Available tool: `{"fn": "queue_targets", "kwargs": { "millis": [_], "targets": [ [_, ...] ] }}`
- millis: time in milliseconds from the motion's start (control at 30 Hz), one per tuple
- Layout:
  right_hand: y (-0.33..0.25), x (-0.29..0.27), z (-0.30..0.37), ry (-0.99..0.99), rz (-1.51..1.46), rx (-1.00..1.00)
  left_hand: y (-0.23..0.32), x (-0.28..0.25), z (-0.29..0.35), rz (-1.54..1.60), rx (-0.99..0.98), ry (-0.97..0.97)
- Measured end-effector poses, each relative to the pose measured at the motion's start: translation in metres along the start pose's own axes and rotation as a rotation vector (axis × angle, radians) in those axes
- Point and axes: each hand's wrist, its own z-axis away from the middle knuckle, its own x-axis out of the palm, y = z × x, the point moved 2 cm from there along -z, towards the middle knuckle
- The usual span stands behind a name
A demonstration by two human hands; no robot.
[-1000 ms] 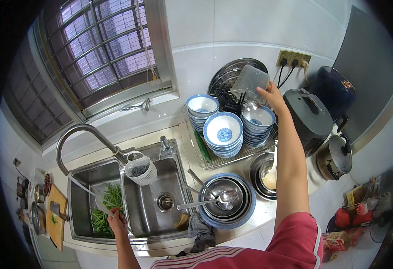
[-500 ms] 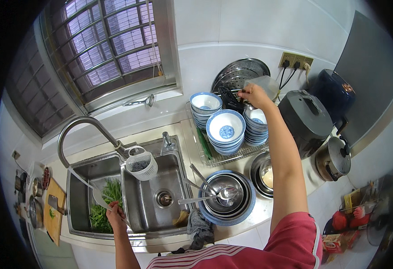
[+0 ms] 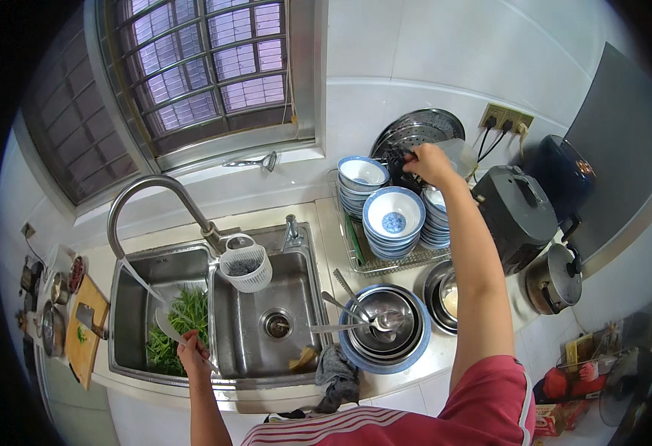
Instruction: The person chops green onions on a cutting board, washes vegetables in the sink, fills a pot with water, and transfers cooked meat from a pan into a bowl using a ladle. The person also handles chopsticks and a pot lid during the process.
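Note:
Over the left basin of the steel sink (image 3: 226,386), my left hand (image 3: 193,355) is closed around a pale spoon-shaped utensil (image 3: 167,325). Water from the curved faucet (image 3: 147,182) runs down onto it. Leafy greens (image 3: 185,312) lie in the basin below. My right hand (image 3: 428,164) reaches to the back of the wire dish rack (image 3: 385,269), fingers closed at a black holder (image 3: 399,165) behind the bowls; what they grip is hidden. Stacks of blue-and-white bowls (image 3: 394,215) stand in the rack just in front of that hand.
A white strainer basket (image 3: 248,276) sits over the sink divider. Right of the sink are nested bowls with metal spoons (image 3: 382,364), a grey cloth (image 3: 336,375) and a dark cooker (image 3: 515,208). A cutting board with a cleaver (image 3: 88,349) lies at far left.
The whole view has shifted slightly, moving the scene to the right. My right hand has moved a little at the black holder. My left hand still grips the pale utensil under the water.

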Motion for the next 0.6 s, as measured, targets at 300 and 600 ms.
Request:
{"fn": "queue_targets", "kwargs": {
  "millis": [300,600],
  "targets": [
    [-0.006,0.003,-0.002,0.233,-0.024,0.004,0.004,0.0,0.002,-0.009,0.033,0.023],
    [-0.026,-0.001,-0.012,0.33,0.011,-0.075,-0.005,-0.001,-0.008,0.032,-0.03,0.029]
  ]
}}
